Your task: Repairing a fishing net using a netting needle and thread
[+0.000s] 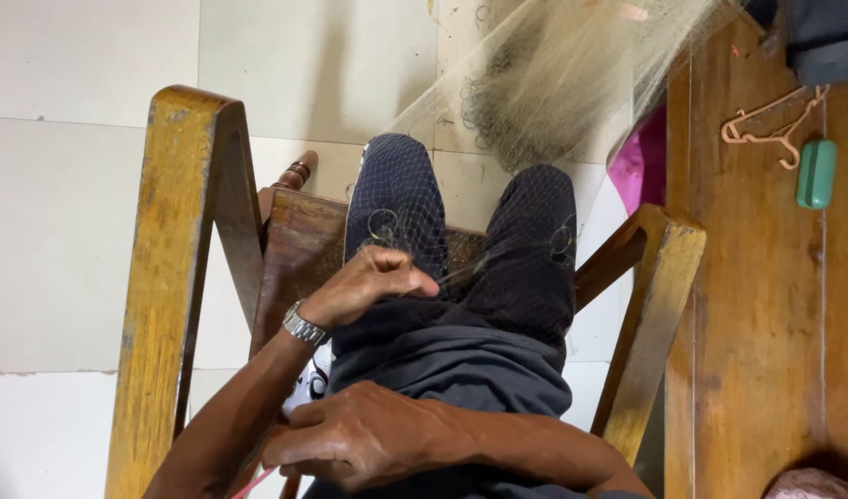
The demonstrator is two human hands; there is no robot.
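Note:
I sit in a wooden chair (179,277) with a fine pale fishing net (553,83) draped over my dark-trousered knees and running up to a bunched heap on the floor. My left hand (368,282), with a metal watch on its wrist, is closed over strands of the net on my left thigh. My right hand (359,434) reaches across my lap from the right. Its fingers are curled near a thin pink strip (256,480) at the bottom edge; whether they hold it is unclear.
The chair's right armrest (659,305) stands close to a wooden cabinet top (756,323). On this top lie a pale clothes hanger (766,129) and a small green oblong object (817,174). Pink cloth (641,162) shows behind the chair. White floor tiles (54,231) lie to the left.

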